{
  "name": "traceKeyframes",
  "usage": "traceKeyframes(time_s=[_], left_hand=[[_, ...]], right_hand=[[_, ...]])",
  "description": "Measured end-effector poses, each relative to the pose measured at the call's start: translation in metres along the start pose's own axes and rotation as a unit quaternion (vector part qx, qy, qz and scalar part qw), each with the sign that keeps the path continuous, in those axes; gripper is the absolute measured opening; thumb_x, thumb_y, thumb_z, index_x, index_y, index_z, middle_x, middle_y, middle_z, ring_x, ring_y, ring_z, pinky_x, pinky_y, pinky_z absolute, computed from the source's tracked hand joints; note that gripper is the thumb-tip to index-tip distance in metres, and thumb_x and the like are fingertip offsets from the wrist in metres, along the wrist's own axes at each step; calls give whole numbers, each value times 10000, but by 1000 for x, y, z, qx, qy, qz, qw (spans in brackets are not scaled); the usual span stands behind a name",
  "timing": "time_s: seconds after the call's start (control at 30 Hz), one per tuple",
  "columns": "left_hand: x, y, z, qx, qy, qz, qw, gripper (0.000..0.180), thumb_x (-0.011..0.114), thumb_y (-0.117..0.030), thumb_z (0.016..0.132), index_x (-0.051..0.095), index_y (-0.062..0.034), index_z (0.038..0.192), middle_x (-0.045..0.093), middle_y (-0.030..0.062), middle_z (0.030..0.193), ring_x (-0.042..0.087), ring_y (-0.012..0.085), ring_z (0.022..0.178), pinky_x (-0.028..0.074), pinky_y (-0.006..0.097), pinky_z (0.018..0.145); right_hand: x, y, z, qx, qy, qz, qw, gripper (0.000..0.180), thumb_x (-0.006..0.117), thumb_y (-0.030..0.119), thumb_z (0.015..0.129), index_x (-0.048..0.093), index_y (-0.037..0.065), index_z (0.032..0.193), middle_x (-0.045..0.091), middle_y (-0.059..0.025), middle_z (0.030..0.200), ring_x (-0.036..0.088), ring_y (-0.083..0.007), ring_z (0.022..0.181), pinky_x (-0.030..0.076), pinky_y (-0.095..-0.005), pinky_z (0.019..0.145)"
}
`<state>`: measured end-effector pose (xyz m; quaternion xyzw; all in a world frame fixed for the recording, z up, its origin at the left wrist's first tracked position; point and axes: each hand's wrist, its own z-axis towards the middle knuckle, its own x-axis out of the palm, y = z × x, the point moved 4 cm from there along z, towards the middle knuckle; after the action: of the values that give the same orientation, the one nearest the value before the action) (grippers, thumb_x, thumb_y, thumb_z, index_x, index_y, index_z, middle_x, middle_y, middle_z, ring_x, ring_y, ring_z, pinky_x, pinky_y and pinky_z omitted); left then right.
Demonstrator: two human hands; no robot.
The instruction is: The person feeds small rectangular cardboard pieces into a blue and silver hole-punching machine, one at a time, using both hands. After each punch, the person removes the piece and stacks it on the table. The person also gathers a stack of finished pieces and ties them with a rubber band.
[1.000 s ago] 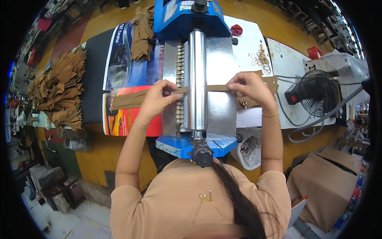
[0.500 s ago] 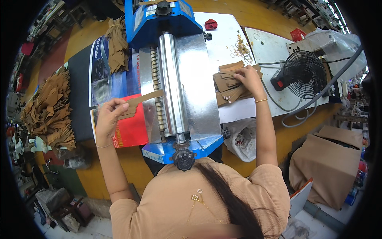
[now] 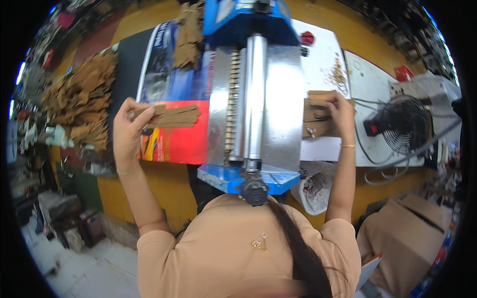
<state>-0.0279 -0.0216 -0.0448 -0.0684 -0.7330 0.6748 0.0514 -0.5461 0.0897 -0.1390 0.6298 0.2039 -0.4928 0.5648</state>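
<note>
My left hand (image 3: pixel 133 126) pinches the left ends of flat brown leather-like strips (image 3: pixel 179 115); the strips fan out over a red printed sheet (image 3: pixel 189 146). A blue roller machine (image 3: pixel 248 25) with a shiny metal roller (image 3: pixel 256 94) stands between my hands. The strips' free ends stop short of its metal plate. On the machine's right side, my right hand (image 3: pixel 343 116) has its fingertips closed at the upper edge of a pile of brown strips (image 3: pixel 315 119). Blur hides how many strips each hand grips.
A large heap of brown pieces (image 3: pixel 82 99) lies at far left, another bundle (image 3: pixel 189 39) behind the printed sheets. Rubber bands (image 3: pixel 338 77), a red cloth-like item (image 3: pixel 307 37) and a black fan (image 3: pixel 405 124) with cables are on the right. A white bag (image 3: pixel 318 186) hangs below the table edge.
The whole view has shifted, so the machine appears farther right. My left hand has drawn back from the rollers, and its strip no longer reaches them. My right hand stays at the pile.
</note>
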Motion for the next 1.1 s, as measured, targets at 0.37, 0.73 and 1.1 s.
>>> traceKeyframes(time_s=[0.37,0.73,1.1], left_hand=[[-48,95,26,-107,-68,-32,991,148,674,-30,881,525,-35,884,656,90,840,707,177,776,551,218,617],[-110,172,48,-83,-134,456,876,432,778,-244,761,611,-41,1104,653,146,908,653,286,814,519,362,724],[10,117,27,24,-20,278,960,424,765,-242,800,638,-32,1146,593,74,1001,548,169,891,462,290,800]], right_hand=[[-38,25,-9,56,3,150,987,166,603,115,949,639,2,1066,605,11,780,517,-50,678,432,-202,603],[-59,91,-29,38,152,325,933,178,625,105,931,662,-12,1061,626,9,789,523,-60,674,436,-212,611],[4,157,-5,-91,262,78,958,170,711,162,821,725,-1,869,712,-85,755,656,-158,667,505,-281,641]])
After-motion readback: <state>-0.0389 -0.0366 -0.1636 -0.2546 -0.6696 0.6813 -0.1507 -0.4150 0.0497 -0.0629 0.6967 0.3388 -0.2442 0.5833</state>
